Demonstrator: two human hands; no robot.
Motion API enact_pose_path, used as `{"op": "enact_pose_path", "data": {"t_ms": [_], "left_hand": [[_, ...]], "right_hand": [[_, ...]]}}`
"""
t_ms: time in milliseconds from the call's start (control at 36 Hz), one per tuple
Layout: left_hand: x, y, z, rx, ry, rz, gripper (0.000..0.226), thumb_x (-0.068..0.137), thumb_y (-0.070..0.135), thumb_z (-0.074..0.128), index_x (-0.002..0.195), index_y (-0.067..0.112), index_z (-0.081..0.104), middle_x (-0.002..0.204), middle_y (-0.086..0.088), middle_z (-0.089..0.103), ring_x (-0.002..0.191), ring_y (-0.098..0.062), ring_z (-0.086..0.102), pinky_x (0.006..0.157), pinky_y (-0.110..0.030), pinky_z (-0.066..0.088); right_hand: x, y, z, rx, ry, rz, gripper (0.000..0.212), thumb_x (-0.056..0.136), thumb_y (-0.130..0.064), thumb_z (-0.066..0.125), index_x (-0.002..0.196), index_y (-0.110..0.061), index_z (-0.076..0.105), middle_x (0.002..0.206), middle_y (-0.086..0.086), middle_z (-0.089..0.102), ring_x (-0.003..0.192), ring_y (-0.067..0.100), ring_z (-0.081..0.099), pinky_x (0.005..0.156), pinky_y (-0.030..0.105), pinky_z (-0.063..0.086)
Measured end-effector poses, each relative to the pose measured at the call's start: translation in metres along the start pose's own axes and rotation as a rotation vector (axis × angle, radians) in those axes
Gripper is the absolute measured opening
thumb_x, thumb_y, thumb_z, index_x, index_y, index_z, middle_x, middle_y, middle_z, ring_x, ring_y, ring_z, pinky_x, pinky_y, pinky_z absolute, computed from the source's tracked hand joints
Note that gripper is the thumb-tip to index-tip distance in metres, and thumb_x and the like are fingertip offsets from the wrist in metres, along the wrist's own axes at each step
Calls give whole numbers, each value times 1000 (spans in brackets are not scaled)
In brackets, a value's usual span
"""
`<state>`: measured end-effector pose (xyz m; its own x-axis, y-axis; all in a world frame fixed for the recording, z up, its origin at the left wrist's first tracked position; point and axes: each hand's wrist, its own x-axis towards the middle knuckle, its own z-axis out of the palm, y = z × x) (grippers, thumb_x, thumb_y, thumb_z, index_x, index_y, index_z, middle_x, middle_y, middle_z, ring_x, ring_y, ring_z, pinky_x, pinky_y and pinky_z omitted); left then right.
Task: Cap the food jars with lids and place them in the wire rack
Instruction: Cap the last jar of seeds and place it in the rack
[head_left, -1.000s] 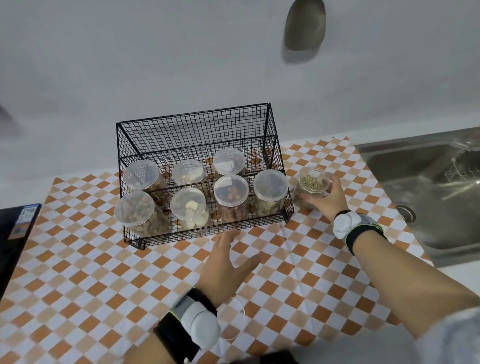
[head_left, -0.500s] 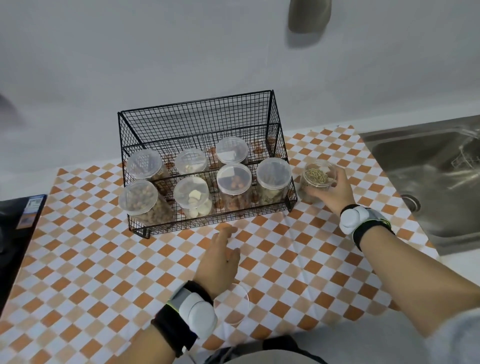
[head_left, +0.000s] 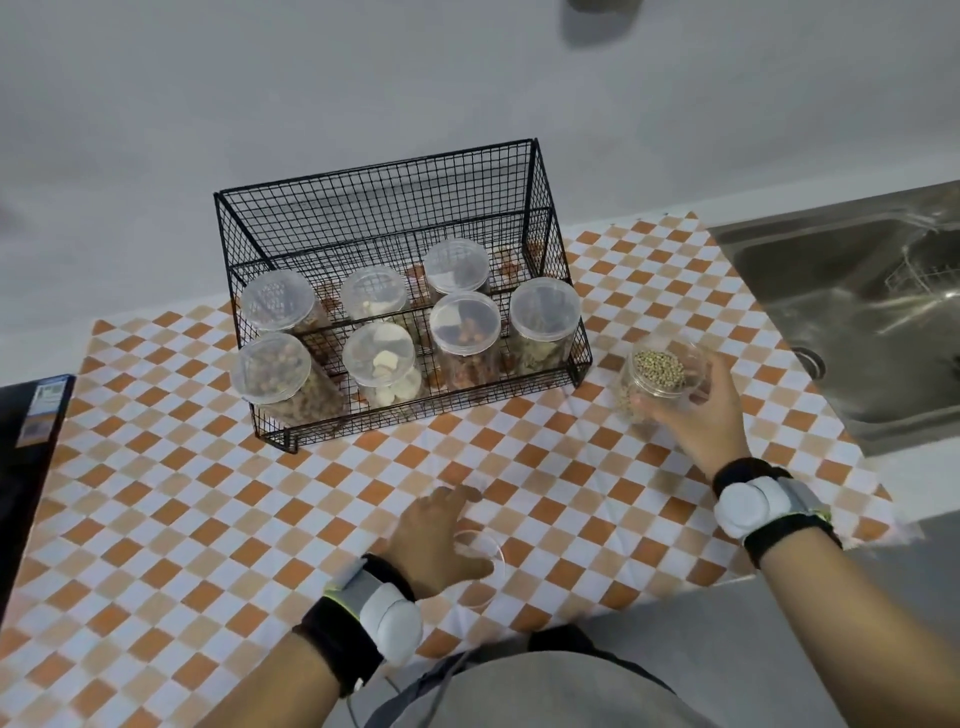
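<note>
A black wire rack (head_left: 395, 228) stands on the checkered cloth and holds several capped clear jars of food in two rows. Just right of the rack, my right hand (head_left: 696, 421) grips an uncapped clear jar (head_left: 657, 371) filled with small greenish seeds, at or just above the cloth. Nearer to me, a clear round lid (head_left: 491, 564) lies flat on the cloth. My left hand (head_left: 434, 538) rests on its left part, fingers spread and not closed around it, hiding much of the lid.
A steel sink (head_left: 857, 312) lies at the right, past the edge of the orange-and-white cloth (head_left: 208, 493). A dark flat appliance (head_left: 26, 457) sits at the far left. A grey wall rises right behind the rack.
My left hand has drawn back from the rack's front toward me and now lies on the lid. My right hand keeps hold of the seed jar beside the rack.
</note>
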<state>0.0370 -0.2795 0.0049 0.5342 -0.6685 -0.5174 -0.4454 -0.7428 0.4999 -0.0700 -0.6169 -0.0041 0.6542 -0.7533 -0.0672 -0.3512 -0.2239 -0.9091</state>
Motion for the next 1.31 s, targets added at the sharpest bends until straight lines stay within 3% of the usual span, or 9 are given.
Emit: {"op": "enact_pose_path", "data": {"t_ms": [111,250,361,472,695,834,1111,1223,1306], "left_hand": [[2,-8,12,98,-42,31,93,70,64,78,148,38,34,151,9,40,132,-19,41,114,-39,34],[4,-15,22,276,-102,110,96,72,71,73,151,40,27,158,8,28,139,-21,35,117,-41,30],[6,-17,25,353,-115,165,98,73,65,76,153,40,24,160,-1,24,142,-26,29,118,-44,30],[8,-18,23,419,-128,215,98,72,65,77,152,43,26,160,-4,24,145,-29,27,120,-46,28],[11,-20,23,405,-142,258,78,82,66,66,148,43,33,155,-1,31,137,-24,33,116,-40,32],[11,-21,18,252,-96,228,89,73,71,69,147,38,34,147,7,34,127,-16,38,110,-34,39],[7,-8,-23,-307,224,241,75,77,44,80,136,54,35,126,13,43,104,-1,45,91,-20,41],[5,1,-37,-536,313,244,68,64,53,77,123,51,43,121,9,50,101,-7,56,86,-18,49],[2,10,-45,-712,320,237,69,58,48,80,115,33,44,122,1,53,101,-12,61,87,-25,53]], "right_hand": [[-29,1,0,-15,-16,-32,92,65,-30,95,142,-27,44,139,-4,55,126,18,53,104,35,45],[-60,-12,4,51,-58,-22,97,53,-62,93,133,-36,44,133,-8,57,119,5,56,96,20,45],[-82,-23,8,95,-75,-31,102,46,-58,90,133,-30,45,125,-22,55,109,-17,53,89,5,43],[-100,-27,12,94,-89,-17,96,48,-51,96,129,-37,47,128,-16,57,114,-4,56,94,19,46],[-125,-33,21,97,-102,-15,96,45,-77,87,127,-48,46,128,-24,57,119,-5,55,94,8,44],[-135,-32,27,89,-137,8,101,45,-75,89,131,-39,48,125,-30,57,119,-2,56,97,21,47],[-149,-42,41,26,-206,-10,86,57,-41,96,128,-44,47,126,-34,57,120,-7,55,90,11,47],[-151,-43,45,13,-245,-24,86,61,-39,96,131,-46,48,132,-21,61,126,6,56,103,38,50],[-152,-46,47,-17,-256,-48,88,61,-39,97,133,-44,47,133,-19,60,126,7,56,103,38,50]]}}
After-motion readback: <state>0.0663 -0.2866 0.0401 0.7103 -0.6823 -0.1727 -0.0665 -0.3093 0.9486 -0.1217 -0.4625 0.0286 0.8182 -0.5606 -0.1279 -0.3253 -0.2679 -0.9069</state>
